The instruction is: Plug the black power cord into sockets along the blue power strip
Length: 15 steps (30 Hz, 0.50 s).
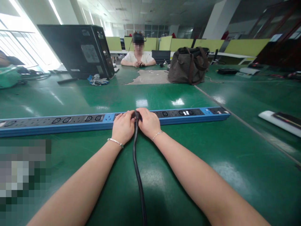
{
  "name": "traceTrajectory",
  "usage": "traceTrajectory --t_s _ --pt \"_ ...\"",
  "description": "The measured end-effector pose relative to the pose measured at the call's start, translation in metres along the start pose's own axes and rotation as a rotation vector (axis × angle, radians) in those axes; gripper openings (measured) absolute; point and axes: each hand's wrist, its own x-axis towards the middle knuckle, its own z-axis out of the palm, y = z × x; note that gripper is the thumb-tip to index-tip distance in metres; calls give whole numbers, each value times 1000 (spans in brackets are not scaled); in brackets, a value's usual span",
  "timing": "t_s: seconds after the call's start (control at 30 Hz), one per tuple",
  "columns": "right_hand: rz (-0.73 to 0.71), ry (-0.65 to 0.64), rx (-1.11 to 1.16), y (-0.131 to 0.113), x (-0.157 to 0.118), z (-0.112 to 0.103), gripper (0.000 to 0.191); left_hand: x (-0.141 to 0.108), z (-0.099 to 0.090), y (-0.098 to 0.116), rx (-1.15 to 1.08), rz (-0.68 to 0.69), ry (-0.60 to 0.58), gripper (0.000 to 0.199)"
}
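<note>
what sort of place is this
Probably an office or equipment workroom: yellow-green partitions stand in the background, a black computer tower sits on the green table, and a long blue power strip lies across it.

The power strip (108,118) is blue with black socket panels (82,119), the cable (135,163) plain black, the tabletop (199,135) green, the bag (184,67) finely patterned brown, the partitions (182,43) yellow-green.

The table (105,97) is smooth, glossy; the power strip (108,118) has plastic sockets (98,118); the cable (138,173) at six o'clock looks matt, the bag (183,67) at one o'clock rough cloth.
</note>
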Motion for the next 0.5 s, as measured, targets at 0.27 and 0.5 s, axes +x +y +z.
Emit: traceTrajectory --t_s 0.27,0.5 --pt "30 -58 5 -3 2 -2 33 -1 1 0 9 0 12 37" --pt "53 -33 8 -3 0 1 30 -1 1 0 2 3 10 37"
